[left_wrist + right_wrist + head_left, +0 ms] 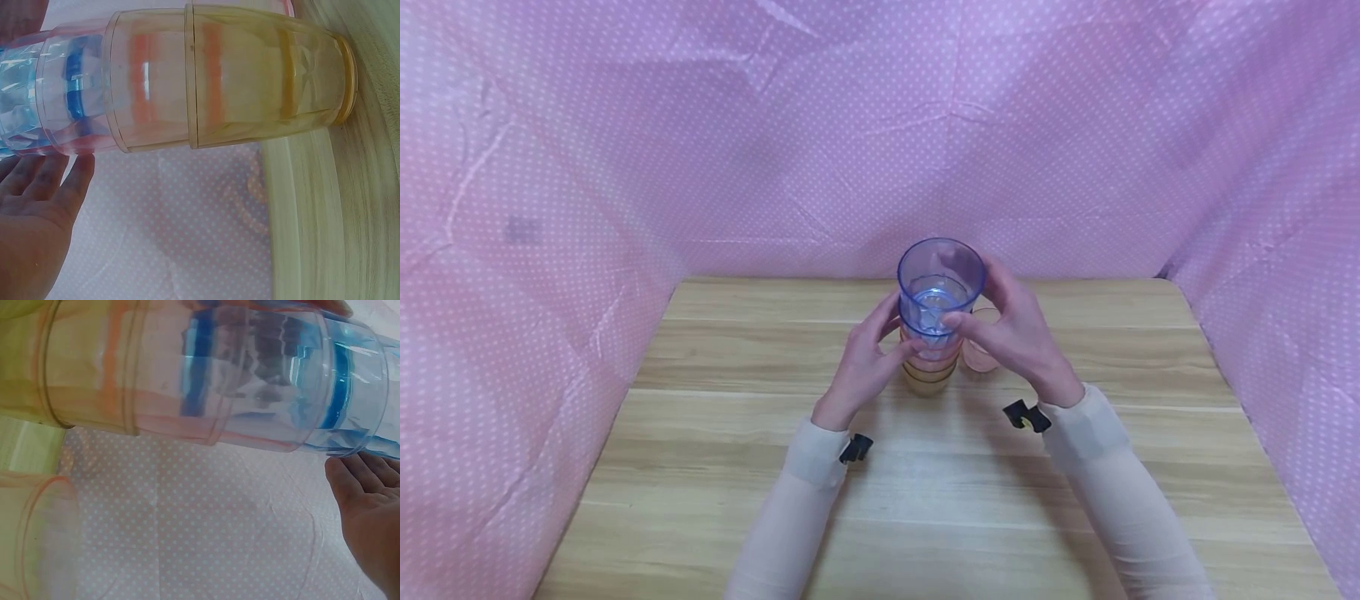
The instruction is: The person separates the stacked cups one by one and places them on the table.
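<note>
A tall stack of nested see-through plastic cups stands upright on the wooden table. Its lowest cup is yellow (269, 75), with pink cups (175, 394) above and blue cups (942, 265) at the top. My left hand (867, 360) grips the middle of the stack, thumb in front and fingers on the far side. Higher up, my right hand (1021, 333) holds the top blue cup between thumb and fingers. To the right of the stack, a separate pink cup (981, 358) stands on the table, partly hidden behind my right hand.
The wooden table (910, 517) stretches toward me and out to both sides. Pink polka-dot cloth (820, 150) hangs behind the table and along its left and right sides, close beyond the stack.
</note>
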The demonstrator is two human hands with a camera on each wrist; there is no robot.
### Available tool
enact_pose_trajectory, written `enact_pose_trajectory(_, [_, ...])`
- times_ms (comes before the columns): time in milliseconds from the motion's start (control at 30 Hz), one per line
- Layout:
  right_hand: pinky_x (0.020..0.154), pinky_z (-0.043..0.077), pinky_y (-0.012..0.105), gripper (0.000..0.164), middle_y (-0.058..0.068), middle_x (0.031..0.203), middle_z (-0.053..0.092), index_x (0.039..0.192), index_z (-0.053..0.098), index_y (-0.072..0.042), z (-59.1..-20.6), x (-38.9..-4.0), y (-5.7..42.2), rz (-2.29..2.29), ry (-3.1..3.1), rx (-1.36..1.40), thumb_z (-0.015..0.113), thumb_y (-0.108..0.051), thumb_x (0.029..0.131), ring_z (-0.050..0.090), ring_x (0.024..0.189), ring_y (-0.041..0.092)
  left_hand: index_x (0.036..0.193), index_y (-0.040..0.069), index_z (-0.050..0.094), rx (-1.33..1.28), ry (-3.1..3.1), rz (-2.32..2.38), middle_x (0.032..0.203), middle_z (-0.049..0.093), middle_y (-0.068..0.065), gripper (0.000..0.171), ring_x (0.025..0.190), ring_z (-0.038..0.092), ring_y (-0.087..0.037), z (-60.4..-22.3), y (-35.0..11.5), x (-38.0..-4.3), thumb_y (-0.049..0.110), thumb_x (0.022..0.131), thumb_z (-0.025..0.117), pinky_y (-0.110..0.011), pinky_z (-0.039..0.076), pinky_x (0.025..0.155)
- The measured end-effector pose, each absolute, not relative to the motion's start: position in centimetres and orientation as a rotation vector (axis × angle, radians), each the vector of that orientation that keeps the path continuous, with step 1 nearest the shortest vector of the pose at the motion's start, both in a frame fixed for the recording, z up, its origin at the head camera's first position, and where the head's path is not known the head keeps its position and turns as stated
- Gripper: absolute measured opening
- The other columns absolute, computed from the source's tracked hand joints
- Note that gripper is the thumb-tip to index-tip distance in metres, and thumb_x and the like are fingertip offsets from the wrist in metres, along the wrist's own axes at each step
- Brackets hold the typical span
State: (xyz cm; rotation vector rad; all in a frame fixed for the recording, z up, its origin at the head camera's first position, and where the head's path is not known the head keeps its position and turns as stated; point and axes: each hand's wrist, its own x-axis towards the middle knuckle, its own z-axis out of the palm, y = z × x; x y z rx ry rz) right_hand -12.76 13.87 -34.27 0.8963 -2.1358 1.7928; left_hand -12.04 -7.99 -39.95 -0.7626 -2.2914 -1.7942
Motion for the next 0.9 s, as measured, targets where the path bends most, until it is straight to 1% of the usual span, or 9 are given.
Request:
enact_pose_trajectory(100, [0.114, 0.047, 0.039, 0.082, 0.015, 0.146, 0.06, 0.152, 0.049, -0.005, -33.9, -12.8, 13.8, 1.821, -2.094, 0.904, 0.086, -0.037, 0.086, 0.058, 0.131, 0.03, 0.158, 0.0, 0.037, -0.762, -2.299, -1.791, 0.155, 0.049, -0.02, 0.077, 0.139, 0.053, -0.033, -40.0, -8.0, -12.1, 0.002, 0.093, 0.077, -0.034, 0.046, 0.115])
enact_pose_trajectory(167, [0.113, 0.048, 0.038, 0.083, 0.019, 0.145, 0.059, 0.151, 0.05, -0.003, -33.7, -12.8, 13.7, 1.841, -2.069, 0.901, 0.086, -0.04, 0.085, 0.058, 0.131, 0.03, 0.158, -0.001, 0.036, -0.764, -2.303, -1.786, 0.155, 0.049, -0.02, 0.077, 0.139, 0.052, -0.034, -40.0, -8.0, -12.1, 0.003, 0.093, 0.076, -0.035, 0.046, 0.115])
enact_pose_trajectory(300, [0.112, 0.048, 0.036, 0.084, 0.025, 0.144, 0.058, 0.15, 0.05, 0.001, -33.4, -12.7, 13.6, 1.865, -2.041, 0.886, 0.086, -0.038, 0.085, 0.059, 0.131, 0.026, 0.158, -0.001, 0.036, -0.76, -2.308, -1.776, 0.155, 0.049, -0.021, 0.077, 0.139, 0.052, -0.034, -40.0, -8.0, -12.1, 0.003, 0.093, 0.076, -0.035, 0.046, 0.115])
enact_pose_trajectory(400, [0.111, 0.049, 0.034, 0.081, 0.023, 0.143, 0.059, 0.151, 0.049, 0.0, -33.1, -12.5, 13.6, 1.869, -2.044, 0.859, 0.087, -0.031, 0.086, 0.059, 0.13, 0.025, 0.157, -0.002, 0.037, -0.751, -2.311, -1.772, 0.154, 0.05, -0.021, 0.076, 0.139, 0.052, -0.035, -40.0, -8.0, -12.0, 0.003, 0.092, 0.076, -0.035, 0.046, 0.115])
enact_pose_trajectory(467, [0.111, 0.048, 0.035, 0.08, 0.022, 0.143, 0.06, 0.151, 0.049, -0.001, -32.9, -12.4, 13.7, 1.877, -2.039, 0.843, 0.087, -0.03, 0.086, 0.06, 0.129, 0.026, 0.157, -0.001, 0.038, -0.745, -2.315, -1.769, 0.154, 0.05, -0.021, 0.075, 0.138, 0.053, -0.035, -40.1, -8.0, -12.1, 0.003, 0.092, 0.076, -0.035, 0.047, 0.115])
enact_pose_trajectory(533, [0.111, 0.048, 0.035, 0.081, 0.021, 0.141, 0.061, 0.151, 0.05, -0.002, -32.8, -12.4, 13.7, 1.884, -2.031, 0.828, 0.087, -0.034, 0.087, 0.06, 0.128, 0.028, 0.157, -0.001, 0.039, -0.739, -2.317, -1.765, 0.155, 0.05, -0.02, 0.075, 0.138, 0.053, -0.035, -40.1, -8.0, -12.1, 0.004, 0.092, 0.077, -0.035, 0.047, 0.114])
enact_pose_trajectory(667, [0.113, 0.047, 0.036, 0.089, 0.021, 0.141, 0.061, 0.15, 0.05, -0.001, -32.4, -12.3, 13.7, 1.901, -1.998, 0.81, 0.084, -0.049, 0.083, 0.059, 0.129, 0.031, 0.157, 0.0, 0.039, -0.734, -2.32, -1.766, 0.155, 0.049, -0.02, 0.075, 0.139, 0.052, -0.034, -40.0, -7.9, -12.1, 0.005, 0.092, 0.077, -0.034, 0.047, 0.114])
enact_pose_trajectory(833, [0.113, 0.047, 0.035, 0.093, 0.023, 0.141, 0.06, 0.149, 0.051, 0.001, -32.1, -12.3, 13.8, 1.922, -1.954, 0.797, 0.084, -0.052, 0.08, 0.058, 0.131, 0.028, 0.157, 0.002, 0.039, -0.744, -2.316, -1.774, 0.154, 0.051, -0.02, 0.076, 0.139, 0.052, -0.034, -40.0, -8.0, -12.1, 0.005, 0.092, 0.077, -0.035, 0.047, 0.114])
enact_pose_trajectory(900, [0.113, 0.047, 0.035, 0.092, 0.023, 0.141, 0.06, 0.148, 0.051, 0.001, -31.9, -12.2, 13.9, 1.92, -1.939, 0.806, 0.084, -0.052, 0.081, 0.057, 0.131, 0.03, 0.158, 0.002, 0.04, -0.749, -2.313, -1.768, 0.153, 0.051, -0.019, 0.075, 0.138, 0.053, -0.033, -40.1, -8.0, -12.2, 0.006, 0.092, 0.077, -0.034, 0.047, 0.114])
